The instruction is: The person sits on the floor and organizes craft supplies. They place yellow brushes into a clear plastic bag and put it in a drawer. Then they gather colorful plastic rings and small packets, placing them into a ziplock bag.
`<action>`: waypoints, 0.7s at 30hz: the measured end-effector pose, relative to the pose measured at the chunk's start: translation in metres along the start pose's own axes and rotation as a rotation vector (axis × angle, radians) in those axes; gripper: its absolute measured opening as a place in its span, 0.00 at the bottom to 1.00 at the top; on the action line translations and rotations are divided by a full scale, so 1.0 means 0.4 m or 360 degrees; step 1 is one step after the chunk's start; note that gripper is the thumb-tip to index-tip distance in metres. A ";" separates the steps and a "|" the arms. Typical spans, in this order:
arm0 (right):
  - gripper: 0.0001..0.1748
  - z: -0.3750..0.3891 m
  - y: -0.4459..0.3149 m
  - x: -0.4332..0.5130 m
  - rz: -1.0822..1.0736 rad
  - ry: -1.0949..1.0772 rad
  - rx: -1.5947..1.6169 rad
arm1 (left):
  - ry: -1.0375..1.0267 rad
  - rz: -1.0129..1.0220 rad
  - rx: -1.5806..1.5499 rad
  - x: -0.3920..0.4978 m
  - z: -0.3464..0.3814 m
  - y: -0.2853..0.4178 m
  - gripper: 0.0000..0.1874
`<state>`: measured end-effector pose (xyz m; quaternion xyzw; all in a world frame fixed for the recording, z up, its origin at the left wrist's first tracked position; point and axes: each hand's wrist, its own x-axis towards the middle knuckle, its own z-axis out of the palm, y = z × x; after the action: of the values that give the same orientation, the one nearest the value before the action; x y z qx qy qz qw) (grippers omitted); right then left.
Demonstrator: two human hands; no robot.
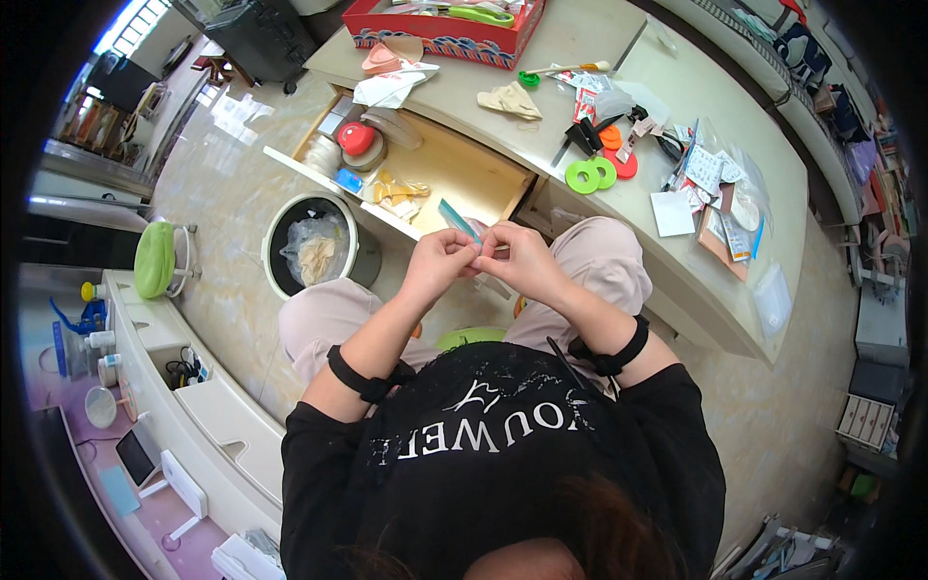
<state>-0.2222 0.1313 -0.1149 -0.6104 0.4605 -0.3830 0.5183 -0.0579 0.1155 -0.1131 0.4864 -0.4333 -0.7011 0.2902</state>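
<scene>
Above my lap, my left hand (pixel 442 262) and my right hand (pixel 518 261) meet with fingertips pinching a small clear plastic bag with a blue-green strip (pixel 458 219) along its edge. What the bag holds is largely hidden by the fingers. Just beyond the hands is a pulled-out wooden drawer (pixel 464 159). Inside it at the left lie a red round object (pixel 356 138) on a roll of tape (pixel 370 156), a white roll (pixel 322 154), a small blue item (pixel 349 180) and yellow pieces (pixel 395 190).
A lined trash bin (pixel 366 250) stands left of the drawer. On the desk (pixel 696 80) are a red box (pixel 435 43), crumpled cloth (pixel 510 101), green rings (pixel 582 177), a black clip (pixel 583 135) and plastic packets (pixel 725 217). A green stool (pixel 154 259) is at the far left.
</scene>
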 end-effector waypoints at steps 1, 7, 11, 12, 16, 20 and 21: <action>0.10 0.003 -0.002 -0.005 0.0092 0.0007 0.0061 | 0.0006 0.0017 -0.0023 -0.001 -0.001 -0.002 0.08; 0.14 0.006 -0.002 -0.005 0.0290 0.0052 0.0613 | 0.0033 -0.0016 -0.0134 -0.013 0.001 -0.006 0.03; 0.18 -0.003 0.000 -0.004 0.0285 -0.0015 0.0622 | 0.0096 0.0104 -0.0124 -0.006 0.017 -0.010 0.03; 0.19 -0.005 0.000 -0.004 0.0258 -0.0032 0.0625 | 0.0102 0.0146 -0.0162 -0.004 0.020 -0.011 0.04; 0.16 -0.010 0.001 0.001 0.0282 0.0009 0.0648 | 0.0061 0.0243 -0.0222 0.001 0.027 -0.010 0.04; 0.13 -0.009 0.003 0.012 0.0343 0.0070 0.0738 | 0.0082 0.0318 -0.0163 0.006 0.031 -0.012 0.05; 0.12 -0.009 0.001 0.014 0.0401 0.0095 0.0736 | 0.0084 0.0334 -0.0157 0.005 0.033 -0.014 0.05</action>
<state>-0.2239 0.1252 -0.1148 -0.4021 0.4482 -0.4283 0.6738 -0.0708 0.1208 -0.1170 0.4418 -0.4390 -0.6743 0.3968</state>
